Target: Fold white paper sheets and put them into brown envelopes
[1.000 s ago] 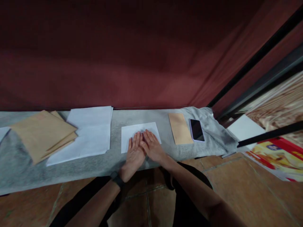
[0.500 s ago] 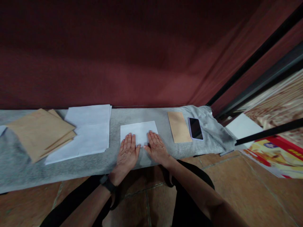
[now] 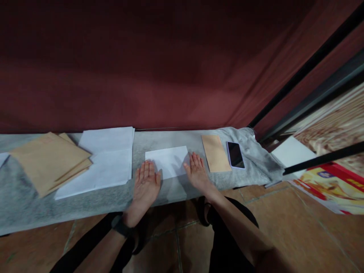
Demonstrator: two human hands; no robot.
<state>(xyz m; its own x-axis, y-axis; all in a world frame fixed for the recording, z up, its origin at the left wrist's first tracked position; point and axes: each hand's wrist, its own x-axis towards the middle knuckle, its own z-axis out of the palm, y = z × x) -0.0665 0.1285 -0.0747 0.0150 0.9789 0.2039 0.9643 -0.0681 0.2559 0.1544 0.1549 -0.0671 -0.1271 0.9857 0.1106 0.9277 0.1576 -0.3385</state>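
Observation:
A folded-looking sheet of white paper (image 3: 170, 162) lies flat on the grey cloth (image 3: 142, 144) in front of me. At its left edge is my left hand (image 3: 146, 185), fingers straight, overlapping the paper's near left corner. My right hand (image 3: 196, 172) is at the right edge, with fingers stretched out and the thumb apart. Neither hand grips anything; whether the palms touch the paper or cloth I cannot tell. Just right of my right hand rests a brown envelope (image 3: 216, 153), and beyond it a phone (image 3: 236, 155) with a dark screen.
Larger white sheets (image 3: 113, 159) lie to the left, partly under several brown envelopes (image 3: 51, 159). A dark red wall (image 3: 159, 102) rises behind the cloth-covered surface. Black bars (image 3: 295, 81) and a red and yellow printed box (image 3: 335, 185) are on the right, above the tiled floor (image 3: 287, 227).
My hands were together on the middle of the white paper. They have slid apart to its left and right edges, baring its middle. The paper stays in place.

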